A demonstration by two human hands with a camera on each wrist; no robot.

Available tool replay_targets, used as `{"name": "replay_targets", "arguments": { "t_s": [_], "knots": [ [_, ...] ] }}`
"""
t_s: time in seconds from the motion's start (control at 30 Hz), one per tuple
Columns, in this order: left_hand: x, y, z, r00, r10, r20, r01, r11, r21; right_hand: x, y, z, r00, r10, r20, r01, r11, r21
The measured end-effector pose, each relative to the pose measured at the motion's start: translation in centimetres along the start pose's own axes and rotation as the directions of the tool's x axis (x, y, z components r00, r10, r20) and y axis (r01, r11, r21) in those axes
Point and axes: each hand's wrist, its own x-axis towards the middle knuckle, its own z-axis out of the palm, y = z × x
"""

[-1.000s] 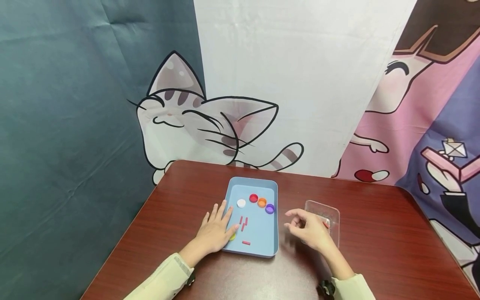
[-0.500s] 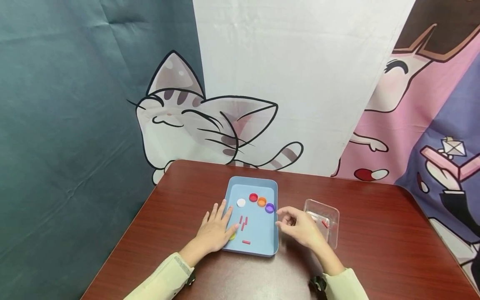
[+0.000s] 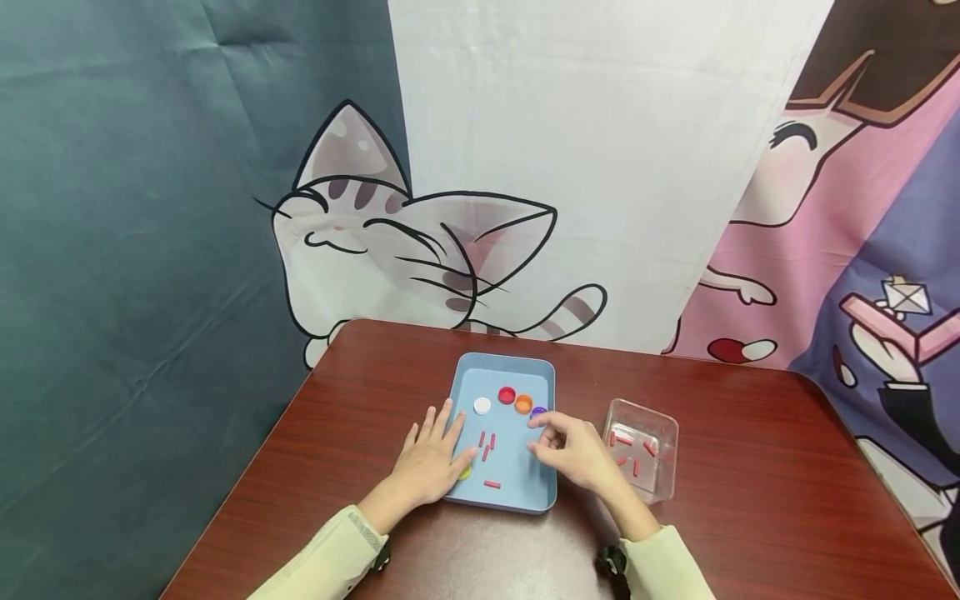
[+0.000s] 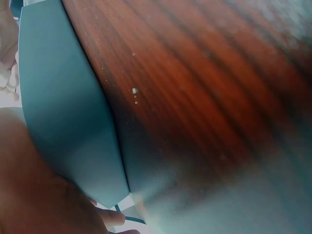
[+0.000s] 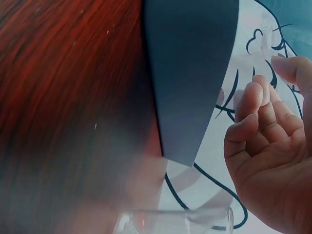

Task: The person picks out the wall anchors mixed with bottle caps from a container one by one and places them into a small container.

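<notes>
A shallow blue tray lies on the table. My left hand rests along its left rim, fingers spread, partly covering a yellow round cap. Over the tray's right side hovers my right hand, thumb and index finger apart, with nothing visible between them. The right wrist view shows the other fingers loosely bent. Inside the tray are a white cap, a red cap, an orange cap and a purple cap partly hidden by my right hand. Several short red sticks lie below them.
Right of the tray stands a clear plastic box holding several more red sticks. The reddish-brown wooden table backs onto a curtain printed with a cartoon cat.
My right hand has moved left, from beside the clear box to over the tray, uncovering red sticks in the box. My left hand has stayed put.
</notes>
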Motion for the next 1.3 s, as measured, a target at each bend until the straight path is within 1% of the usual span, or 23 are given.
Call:
{"name": "replay_targets", "arguments": {
  "t_s": [0.23, 0.57, 0.93, 1.03, 1.13, 1.3],
  "knots": [
    [0.1, -0.1, 0.1, 1.0, -0.004, 0.01, 0.003, 1.0, 0.005, 0.7, -0.2, 0.9, 0.999, 0.02, 0.025, -0.021, 1.0, 0.012],
    [0.2, -0.1, 0.1, 1.0, -0.001, 0.013, 0.001, 1.0, 0.012, 1.4, 0.0, 2.0, 0.999, -0.002, 0.039, 0.002, 1.0, -0.004],
    [0.2, -0.1, 0.1, 1.0, -0.01, 0.023, 0.01, 1.0, 0.014, 2.3, 0.0, 3.4, 0.994, -0.033, 0.1, 0.033, 0.999, -0.001],
    [0.2, -0.1, 0.2, 1.0, -0.009, 0.025, 0.008, 1.0, 0.015, 2.5, -0.1, 3.6, 0.992, -0.035, 0.124, 0.038, 0.999, -0.02],
    [0.2, -0.1, 0.1, 1.0, -0.007, 0.026, 0.006, 1.0, 0.022, 2.8, -0.1, 3.9, 0.989, -0.038, 0.146, 0.048, 0.997, -0.061],
    [0.2, -0.1, 0.0, 1.0, -0.001, 0.02, 0.0, 1.0, 0.027, 3.4, 0.0, 4.6, 0.985, -0.013, 0.172, 0.044, 0.983, -0.179]
  ]
}}
